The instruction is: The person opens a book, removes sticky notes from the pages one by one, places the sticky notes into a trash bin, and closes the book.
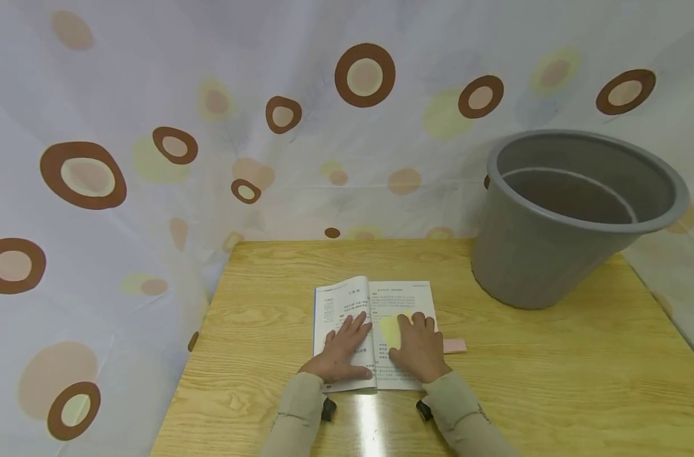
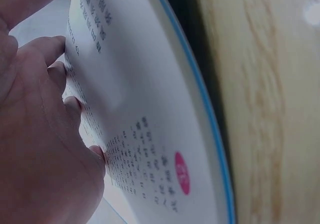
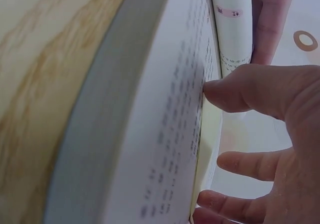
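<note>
An open book (image 1: 404,374) with printed pages lies on the wooden table. Spread across its left page is my left hand (image 1: 342,352), its fingers apart and resting on the paper. A yellow sticky note (image 1: 390,331) lies on the right page, partly covered by my right hand (image 1: 420,346). The right thumb and fingertips touch the note and page; in the right wrist view the note (image 3: 207,144) shows as a thin yellow sheet under the fingers. In the left wrist view, the left page (image 2: 130,109) bulges up beside the left hand (image 2: 50,129).
A pink pad of paper (image 1: 454,346) lies just right of the book, beside the right hand. A large grey bucket (image 1: 524,254) stands at the table's back right. Behind the wooden table (image 1: 255,317) hangs a white patterned sheet (image 1: 301,165).
</note>
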Demonstrator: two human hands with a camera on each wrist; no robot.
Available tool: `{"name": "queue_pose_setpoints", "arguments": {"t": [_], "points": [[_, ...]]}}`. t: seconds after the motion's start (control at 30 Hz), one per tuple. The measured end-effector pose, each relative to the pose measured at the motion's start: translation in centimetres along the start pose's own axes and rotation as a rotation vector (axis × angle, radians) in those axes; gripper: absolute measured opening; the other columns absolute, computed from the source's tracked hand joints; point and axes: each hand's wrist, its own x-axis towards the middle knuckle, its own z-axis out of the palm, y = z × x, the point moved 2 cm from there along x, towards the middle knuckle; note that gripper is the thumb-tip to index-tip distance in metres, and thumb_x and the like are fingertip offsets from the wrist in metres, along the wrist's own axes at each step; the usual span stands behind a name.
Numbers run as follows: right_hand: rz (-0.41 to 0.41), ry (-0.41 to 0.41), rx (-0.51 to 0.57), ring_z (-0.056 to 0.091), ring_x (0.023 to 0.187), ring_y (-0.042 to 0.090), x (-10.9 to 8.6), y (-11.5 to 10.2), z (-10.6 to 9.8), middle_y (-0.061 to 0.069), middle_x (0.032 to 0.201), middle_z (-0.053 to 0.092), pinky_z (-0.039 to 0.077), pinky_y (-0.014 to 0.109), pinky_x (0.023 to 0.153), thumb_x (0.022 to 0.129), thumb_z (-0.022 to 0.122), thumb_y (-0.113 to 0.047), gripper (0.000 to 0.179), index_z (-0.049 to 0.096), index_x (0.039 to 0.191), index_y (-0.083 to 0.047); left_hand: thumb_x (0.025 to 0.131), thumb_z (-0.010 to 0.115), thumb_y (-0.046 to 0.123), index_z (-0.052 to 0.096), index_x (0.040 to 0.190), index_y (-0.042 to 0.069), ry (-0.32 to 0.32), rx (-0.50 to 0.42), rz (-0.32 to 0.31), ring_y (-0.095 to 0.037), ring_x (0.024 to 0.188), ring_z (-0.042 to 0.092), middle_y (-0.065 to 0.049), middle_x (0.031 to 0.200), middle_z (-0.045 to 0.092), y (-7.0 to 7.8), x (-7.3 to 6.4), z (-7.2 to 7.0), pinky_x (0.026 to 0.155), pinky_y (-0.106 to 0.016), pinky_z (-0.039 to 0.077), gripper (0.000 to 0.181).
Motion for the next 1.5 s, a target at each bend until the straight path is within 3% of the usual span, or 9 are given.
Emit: {"name": "queue_pose_setpoints", "arguments": {"t": [0.13, 0.33, 0.63, 0.8, 0.93, 1.13, 1.27, 1.5], "points": [[-0.006, 0.007, -0.033, 0.052, 0.112, 0.045, -0.2, -0.3, 0.4, 0.027, 0.125, 0.056, 0.052, 0.061, 0.079, 0.079, 0.073, -0.026, 0.054, 0.061, 0.125, 0.000, 0.081, 0.077, 0.040, 0.021, 0.160, 0.022, 0.005, 0.003, 0.001, -0.024, 0.158, 0.000, 0.006, 0.170, 0.003, 0.0, 0.0, 0.0, 0.125, -0.061, 0.008, 0.098], [-0.025, 0.031, -0.076, 0.056, 0.100, 0.044, -0.8, -1.2, 1.0, 0.030, 0.117, 0.057, 0.056, 0.053, 0.066, 0.083, 0.063, -0.015, 0.031, 0.067, 0.107, 0.004, 0.081, 0.077, 0.039, 0.021, 0.160, 0.022, 0.011, 0.011, 0.002, -0.024, 0.158, 0.000, 0.006, 0.170, 0.004, 0.1, 0.0, 0.0, 0.125, -0.060, 0.008, 0.098], [-0.016, 0.024, -0.100, 0.053, 0.113, 0.051, -1.3, -1.5, 1.0, 0.032, 0.128, 0.054, 0.056, 0.058, 0.077, 0.086, 0.062, -0.014, 0.023, 0.070, 0.096, 0.005, 0.081, 0.078, 0.039, 0.022, 0.159, 0.022, 0.012, 0.012, -0.007, -0.025, 0.158, 0.001, 0.006, 0.170, 0.004, 0.2, -0.1, 0.2, 0.125, -0.061, 0.008, 0.098], [-0.038, 0.057, -0.094, 0.055, 0.106, 0.049, -1.5, -1.5, 0.8, 0.029, 0.118, 0.056, 0.056, 0.056, 0.074, 0.084, 0.064, -0.012, 0.019, 0.068, 0.087, 0.006, 0.081, 0.078, 0.040, 0.022, 0.159, 0.022, 0.013, 0.022, -0.005, -0.025, 0.158, 0.001, 0.006, 0.170, 0.004, 0.4, 0.0, 0.1, 0.125, -0.060, 0.008, 0.098], [-0.040, 0.049, -0.100, 0.056, 0.103, 0.046, -1.5, -1.5, 0.9, 0.024, 0.112, 0.056, 0.056, 0.055, 0.073, 0.083, 0.068, -0.013, 0.020, 0.068, 0.093, 0.005, 0.081, 0.078, 0.040, 0.022, 0.159, 0.022, 0.012, 0.025, -0.005, -0.025, 0.158, 0.001, 0.005, 0.170, 0.004, 0.3, 0.0, 0.1, 0.125, -0.061, 0.008, 0.098], [-0.038, 0.011, -0.122, 0.052, 0.104, 0.046, -1.5, -1.8, 1.4, 0.029, 0.120, 0.052, 0.054, 0.064, 0.075, 0.088, 0.065, -0.009, 0.020, 0.066, 0.105, 0.001, 0.081, 0.078, 0.039, 0.022, 0.159, 0.022, 0.023, 0.012, 0.008, -0.025, 0.158, 0.002, 0.006, 0.170, 0.003, 0.0, 0.0, 0.4, 0.124, -0.062, 0.008, 0.098], [-0.053, 0.047, -0.162, 0.052, 0.104, 0.048, -1.7, -2.1, 1.7, 0.034, 0.126, 0.051, 0.053, 0.069, 0.075, 0.091, 0.061, -0.006, 0.015, 0.066, 0.102, 0.003, 0.081, 0.077, 0.038, 0.021, 0.160, 0.022, 0.025, 0.006, 0.016, -0.025, 0.158, 0.001, 0.006, 0.170, 0.003, 0.1, 0.0, 0.3, 0.124, -0.061, 0.007, 0.098], [-0.067, 0.120, -0.199, 0.054, 0.100, 0.047, -1.9, -2.3, 1.8, 0.034, 0.125, 0.054, 0.054, 0.067, 0.072, 0.091, 0.061, -0.008, 0.013, 0.066, 0.096, 0.004, 0.081, 0.077, 0.039, 0.021, 0.160, 0.020, 0.021, 0.004, 0.006, -0.026, 0.158, 0.001, 0.005, 0.170, 0.003, 0.3, -0.2, 0.2, 0.124, -0.061, 0.007, 0.098]]}}
